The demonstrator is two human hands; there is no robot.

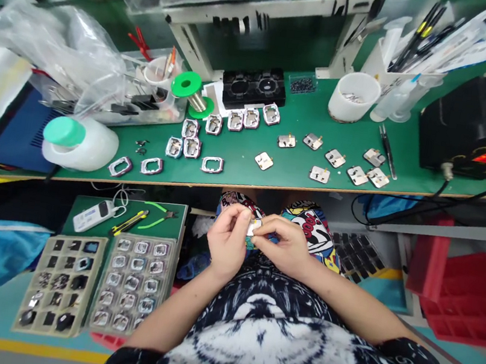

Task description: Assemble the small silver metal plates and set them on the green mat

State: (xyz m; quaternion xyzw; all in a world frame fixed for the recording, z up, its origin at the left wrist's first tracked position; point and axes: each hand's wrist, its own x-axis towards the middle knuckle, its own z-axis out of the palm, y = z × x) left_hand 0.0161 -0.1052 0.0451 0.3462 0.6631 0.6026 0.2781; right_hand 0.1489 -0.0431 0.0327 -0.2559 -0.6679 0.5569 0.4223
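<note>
My left hand (228,237) and my right hand (285,243) meet over my lap, below the edge of the green bench (246,161). Both pinch one small silver square part (253,227) between their fingertips; most of it is hidden by the fingers. On the bench above lie several similar flat metal plates (319,174) to the right and several framed square housings (192,147) to the left.
Two grey compartment trays (134,284) with small parts sit at my lower left. A white bottle with a green cap (78,142), a green wire spool (190,90), a white cup (353,96), tweezers (387,149) and a black box with a red display (479,132) stand on the bench. Red bins (463,294) are at the right.
</note>
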